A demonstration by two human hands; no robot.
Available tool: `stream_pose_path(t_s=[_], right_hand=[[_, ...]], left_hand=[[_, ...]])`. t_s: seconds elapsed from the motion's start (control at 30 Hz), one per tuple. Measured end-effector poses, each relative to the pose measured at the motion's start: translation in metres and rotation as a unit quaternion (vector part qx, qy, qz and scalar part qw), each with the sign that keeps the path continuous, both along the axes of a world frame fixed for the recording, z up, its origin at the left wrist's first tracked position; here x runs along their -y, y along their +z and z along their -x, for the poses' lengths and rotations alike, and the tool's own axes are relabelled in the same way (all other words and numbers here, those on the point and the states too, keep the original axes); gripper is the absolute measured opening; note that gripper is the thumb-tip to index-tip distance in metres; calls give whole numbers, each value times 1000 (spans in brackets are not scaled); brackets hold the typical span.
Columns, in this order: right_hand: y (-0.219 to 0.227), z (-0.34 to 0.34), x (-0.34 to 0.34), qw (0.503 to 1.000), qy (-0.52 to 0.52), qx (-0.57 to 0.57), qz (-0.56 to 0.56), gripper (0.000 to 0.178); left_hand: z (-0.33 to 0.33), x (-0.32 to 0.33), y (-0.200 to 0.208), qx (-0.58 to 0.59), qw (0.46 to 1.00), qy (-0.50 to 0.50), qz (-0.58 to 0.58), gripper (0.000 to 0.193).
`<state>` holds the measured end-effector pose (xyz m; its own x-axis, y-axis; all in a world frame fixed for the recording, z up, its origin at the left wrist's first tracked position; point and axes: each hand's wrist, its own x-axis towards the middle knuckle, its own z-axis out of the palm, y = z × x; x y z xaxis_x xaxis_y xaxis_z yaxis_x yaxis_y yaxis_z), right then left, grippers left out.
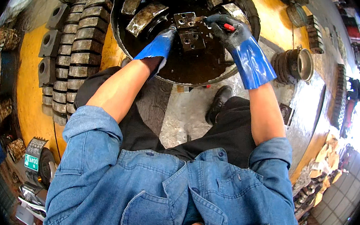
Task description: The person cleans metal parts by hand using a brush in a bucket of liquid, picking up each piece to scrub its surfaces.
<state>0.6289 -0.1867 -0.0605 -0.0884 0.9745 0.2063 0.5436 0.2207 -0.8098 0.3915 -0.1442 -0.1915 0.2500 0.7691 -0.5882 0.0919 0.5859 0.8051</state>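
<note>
My left hand (167, 37), in a blue rubber glove, grips the left edge of a metal block (185, 19) with round holes. My right hand (235, 32), gloved the same way, is closed round a red-handled brush (229, 27). The brush's brownish tip reaches the block's right end. Just below lies a second holed block (192, 41), wet and dark. Both hands are over a round, dark basin (122, 40) that holds oily liquid. Curved metal segments (147, 19) lie along its far side.
Rows of stacked metal segments (83, 46) and several grey holed blocks (47, 66) stand left on a yellow surface (30, 92). A ringed metal cylinder (304, 63) lies to the right. My black shoe (220, 102) is below the basin. A scooter with a green plate (31, 162) stands lower left.
</note>
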Motion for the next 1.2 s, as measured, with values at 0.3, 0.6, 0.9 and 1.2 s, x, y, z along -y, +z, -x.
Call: stream_pose_path(t_s=[0.3, 0.6, 0.9, 1.2], right_hand=[[-1, -11, 0, 996, 75, 5, 51, 23], [15, -13, -9, 982, 101, 56, 147, 21], [2, -8, -14, 981, 90, 2, 170, 18], [19, -9, 26, 990, 97, 25, 100, 21]], left_hand=[[-2, 6, 9, 7, 995, -18, -93, 51], [4, 5, 1, 51, 997, -13, -51, 50], [7, 0, -24, 62, 997, -35, -35, 50], [-5, 7, 2, 15, 995, -44, -86, 48]])
